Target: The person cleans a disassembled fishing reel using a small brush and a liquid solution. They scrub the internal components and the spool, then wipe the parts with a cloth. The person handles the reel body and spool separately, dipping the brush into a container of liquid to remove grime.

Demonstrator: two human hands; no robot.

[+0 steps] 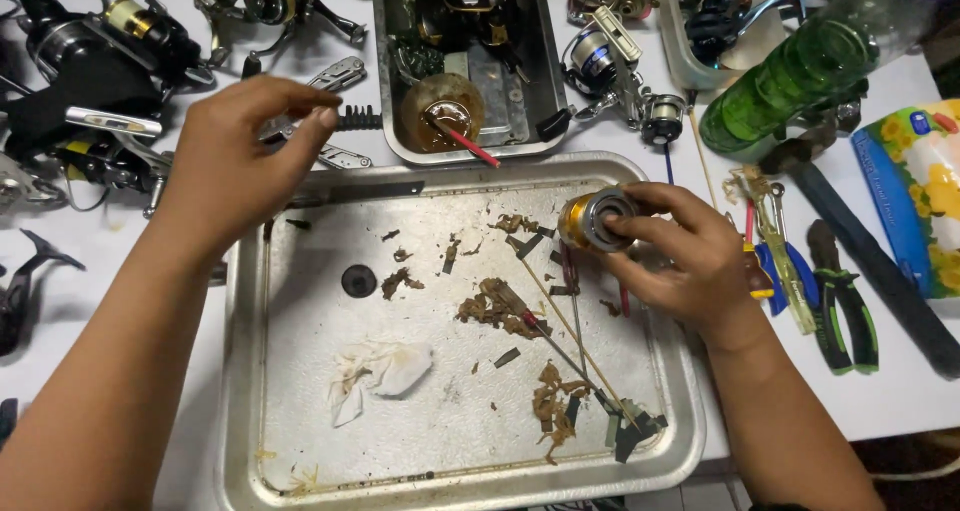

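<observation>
Right hand [690, 261] grips a gold and silver reel spool [592, 219], fingers wrapped close round it, at 2 o'clock over the large metal tray [300, 441]. Left hand [240, 156] hovers at 10 o'clock, fingertips pinched together; cannot tell whether they hold anything, a multi-tool [335, 121] lying just beyond. Brown debris [495, 306] sits mid-tray, crumpled tissue [385, 371] at 7. A blue and yellow flowered packet [925, 196], rectangular, lies at 3 o'clock; green bottle [800, 76] at 1.

Both forearms bare, no sleeves in view. Left hand [235, 156] and right hand [690, 261] ungloved; no rings, no watch.
</observation>
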